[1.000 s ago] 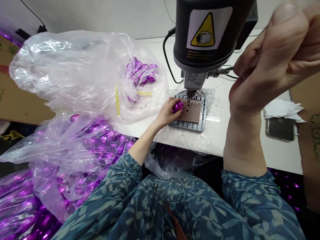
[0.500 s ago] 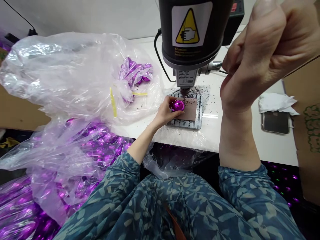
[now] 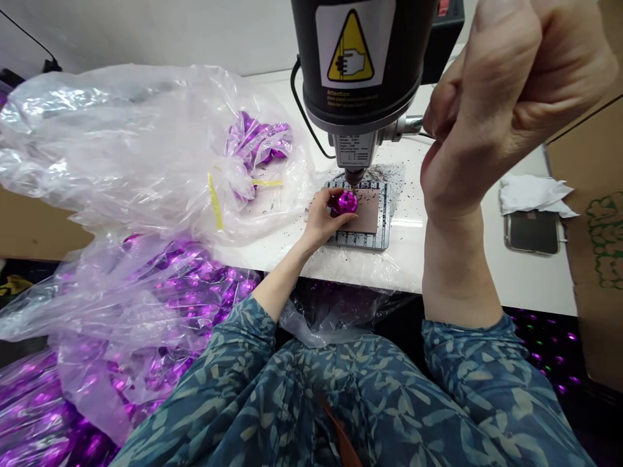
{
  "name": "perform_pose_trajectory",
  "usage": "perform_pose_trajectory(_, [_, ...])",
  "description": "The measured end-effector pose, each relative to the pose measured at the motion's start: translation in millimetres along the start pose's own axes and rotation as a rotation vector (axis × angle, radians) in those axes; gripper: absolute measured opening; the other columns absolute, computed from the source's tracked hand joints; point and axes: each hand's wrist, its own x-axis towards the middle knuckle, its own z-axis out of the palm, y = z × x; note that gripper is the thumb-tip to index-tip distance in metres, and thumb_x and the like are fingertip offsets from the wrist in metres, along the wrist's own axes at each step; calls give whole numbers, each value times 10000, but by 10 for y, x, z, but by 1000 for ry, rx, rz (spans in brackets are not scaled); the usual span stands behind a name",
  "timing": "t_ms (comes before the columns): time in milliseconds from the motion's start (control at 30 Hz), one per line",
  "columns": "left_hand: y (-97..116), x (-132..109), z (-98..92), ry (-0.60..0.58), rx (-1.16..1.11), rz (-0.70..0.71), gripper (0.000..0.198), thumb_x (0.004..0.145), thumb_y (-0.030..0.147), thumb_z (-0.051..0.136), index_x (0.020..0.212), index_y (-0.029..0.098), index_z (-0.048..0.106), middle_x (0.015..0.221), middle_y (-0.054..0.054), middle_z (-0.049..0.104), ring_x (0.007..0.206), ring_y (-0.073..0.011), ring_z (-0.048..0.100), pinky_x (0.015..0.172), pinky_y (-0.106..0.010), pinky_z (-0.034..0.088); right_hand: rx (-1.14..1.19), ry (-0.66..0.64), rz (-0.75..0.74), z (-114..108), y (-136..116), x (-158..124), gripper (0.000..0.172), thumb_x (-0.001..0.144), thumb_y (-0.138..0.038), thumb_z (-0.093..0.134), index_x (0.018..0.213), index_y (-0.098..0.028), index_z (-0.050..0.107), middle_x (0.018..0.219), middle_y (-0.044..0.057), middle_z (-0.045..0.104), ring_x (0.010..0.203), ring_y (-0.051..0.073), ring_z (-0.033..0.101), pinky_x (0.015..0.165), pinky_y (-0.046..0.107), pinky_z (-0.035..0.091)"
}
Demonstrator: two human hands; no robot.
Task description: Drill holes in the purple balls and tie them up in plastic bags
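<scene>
Between the thumb and fingers of my left hand (image 3: pixel 323 219) is a shiny purple faceted ball (image 3: pixel 347 202), held at the brown board (image 3: pixel 368 214). That board lies on the slotted metal base (image 3: pixel 382 239) of a small drill press (image 3: pixel 363 65). The drill chuck (image 3: pixel 354 176) is just above the ball; I cannot tell whether its tip touches it. Up at the right, close to the camera, my right hand (image 3: pixel 511 104) is closed around the press's feed handle, most of which the fingers hide. Dark shavings are scattered around the base.
Clear plastic bags (image 3: pixel 121 149) with purple pieces lie left on the white table (image 3: pixel 530 279). More bagged purple shiny balls (image 3: pixel 189 279) sit below them. To the right are a phone (image 3: pixel 532 231), white tissue (image 3: pixel 535 194) and a cardboard box (image 3: pixel 594 259).
The whole view has shifted slightly, so things sit a little further left. Both hands keep their holds, with no clear movement of the ball or handle.
</scene>
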Motion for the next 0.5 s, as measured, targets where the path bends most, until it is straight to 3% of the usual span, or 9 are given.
perform_pose_trajectory(167, [59,68,47,-40,28,76,530,747,277,904,1196,206,632,1165,-85,652,1122,-256,647,979,-421,551,-12,10,40,26,-15,-12,397,1014,-235,469,722,-76,251,603,-23,307,593,-83,355,680,136,253])
perform_pose_trajectory(267, [-11,89,57,-69,-79,4,575,772,298,884,1256,208,588,1209,-92,659,1120,-235,673,967,-397,570,-7,26,77,47,-29,-9,404,1007,-192,463,699,-74,229,585,-20,280,575,-79,325,672,139,244])
perform_pose_trajectory(367, [-105,73,22,-24,-164,-96,694,733,332,922,1301,222,540,1233,-96,685,1113,-228,698,945,-382,590,-25,29,133,46,-55,-1,403,997,-184,465,691,-69,230,592,-17,282,585,-81,325,680,131,254])
perform_pose_trajectory(500, [-206,61,-47,-33,-265,-131,658,725,393,933,1238,209,564,1221,-102,713,1105,-225,720,978,-393,596,-131,40,240,42,-59,27,427,995,-239,452,676,-73,221,604,-9,299,598,-81,287,684,145,234])
